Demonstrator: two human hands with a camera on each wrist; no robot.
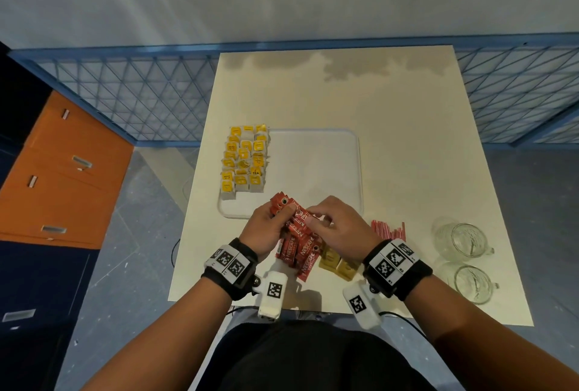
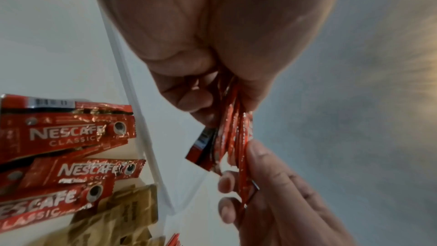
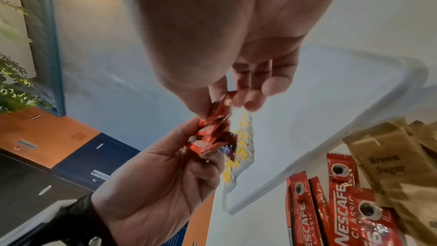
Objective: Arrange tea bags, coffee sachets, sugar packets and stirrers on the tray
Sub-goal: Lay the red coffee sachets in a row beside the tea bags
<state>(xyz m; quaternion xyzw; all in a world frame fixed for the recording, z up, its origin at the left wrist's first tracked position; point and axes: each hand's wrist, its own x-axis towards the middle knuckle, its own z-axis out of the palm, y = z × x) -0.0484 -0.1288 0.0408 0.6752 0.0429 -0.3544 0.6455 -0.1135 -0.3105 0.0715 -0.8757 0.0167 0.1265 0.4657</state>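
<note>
"NESCAFÉ CLASSIC" reads in white on the red coffee sachets [image 3: 343, 210] lying just beside the tray [image 3: 402, 89]. "Brown Sugar" shows on the tan sugar packets [image 3: 387, 164] next to them. "TEA" marks one yellow tea bag [image 1: 256, 173] on the tray.

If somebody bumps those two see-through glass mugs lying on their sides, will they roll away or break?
The two clear glass mugs lie on their sides near the cream table's right edge, so a bump would probably start them rolling. Their handles may stop them soon. Being glass, they would likely break if they fell off.

Left hand [image 2: 196, 74] grips red sachets [image 2: 232, 134] (right hand [image 2: 272, 194] pinching).
</note>
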